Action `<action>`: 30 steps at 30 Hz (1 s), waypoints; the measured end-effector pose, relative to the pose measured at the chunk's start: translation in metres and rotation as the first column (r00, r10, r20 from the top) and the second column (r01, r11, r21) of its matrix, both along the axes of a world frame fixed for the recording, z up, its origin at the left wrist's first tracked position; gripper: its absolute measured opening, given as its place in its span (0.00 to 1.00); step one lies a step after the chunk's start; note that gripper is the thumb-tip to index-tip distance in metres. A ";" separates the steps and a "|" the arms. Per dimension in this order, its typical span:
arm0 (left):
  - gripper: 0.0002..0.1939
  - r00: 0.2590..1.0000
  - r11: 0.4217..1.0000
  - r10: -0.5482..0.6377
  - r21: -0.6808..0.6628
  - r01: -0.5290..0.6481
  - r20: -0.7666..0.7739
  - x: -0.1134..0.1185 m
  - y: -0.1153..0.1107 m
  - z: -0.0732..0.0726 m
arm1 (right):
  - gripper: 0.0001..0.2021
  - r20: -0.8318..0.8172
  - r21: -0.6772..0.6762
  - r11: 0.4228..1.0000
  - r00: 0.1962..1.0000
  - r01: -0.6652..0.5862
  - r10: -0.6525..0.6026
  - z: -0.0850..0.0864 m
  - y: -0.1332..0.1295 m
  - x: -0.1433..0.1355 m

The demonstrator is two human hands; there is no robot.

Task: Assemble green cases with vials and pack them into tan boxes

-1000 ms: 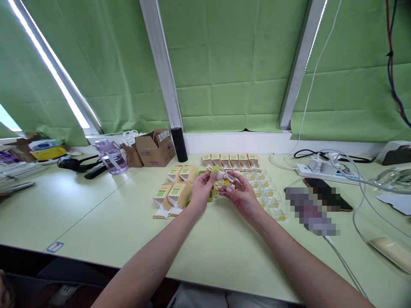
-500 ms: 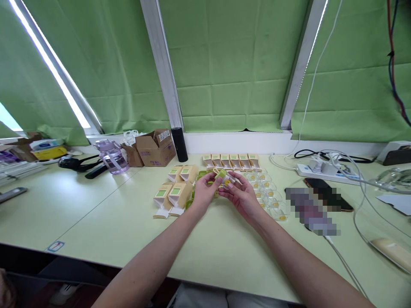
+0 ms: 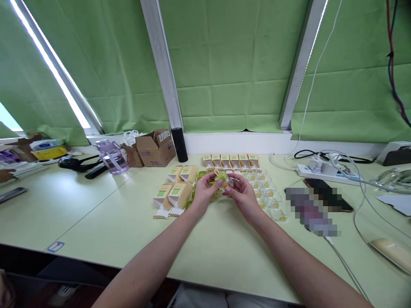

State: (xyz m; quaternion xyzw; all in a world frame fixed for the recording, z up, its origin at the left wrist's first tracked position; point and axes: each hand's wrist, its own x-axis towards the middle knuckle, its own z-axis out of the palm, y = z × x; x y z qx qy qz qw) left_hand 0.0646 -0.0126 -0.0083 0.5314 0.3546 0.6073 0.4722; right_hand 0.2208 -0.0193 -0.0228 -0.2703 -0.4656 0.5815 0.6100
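Bottle (image 3: 225, 181): off table (image 3: 128, 231), clamped between left hand (image 3: 204, 191) and right hand (image 3: 241, 191); fingertips close together. Cartons (image 3: 180, 194) near left; clear cups (image 3: 271, 194) near right. Bare table from hands to near edge. Green blinds (image 3: 231, 64) at far side.

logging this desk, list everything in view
bottle: 1, clear and green, held
pieces: several, green, centre
cartons: 10, cream, left and back
containers: many, clear and yellow, centre right
jug: 1, purple, left
cylinder: 1, black, back
cardboard boxes: several, brown, back left
power strip: 1, white, right
phone: 1, black, right
pixelated item: 1, colour unclear, right
cables: several, mixed, right
mouse: 1, beige, right
blinds: several, green, back
table: 1, pale green, below
clutter: uncounted, mixed, left
left hand, right hand: 1 each, around bottle
forearms: 2, bare, front
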 end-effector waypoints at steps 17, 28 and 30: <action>0.31 0.990 0.999 0.054 0.012 -0.053 -0.127 -0.001 0.003 0.000 | 0.30 0.065 0.034 0.999 0.997 0.036 -0.039 -0.002 0.001 0.002; 0.29 0.975 0.992 0.035 0.124 -0.007 -0.221 0.000 -0.003 -0.001 | 0.30 0.022 0.039 0.997 0.998 0.062 -0.063 0.002 -0.001 0.003; 0.27 0.964 0.989 0.049 0.146 -0.010 -0.260 0.001 -0.006 0.001 | 0.29 0.018 0.042 0.997 0.998 0.067 -0.068 0.004 -0.003 0.003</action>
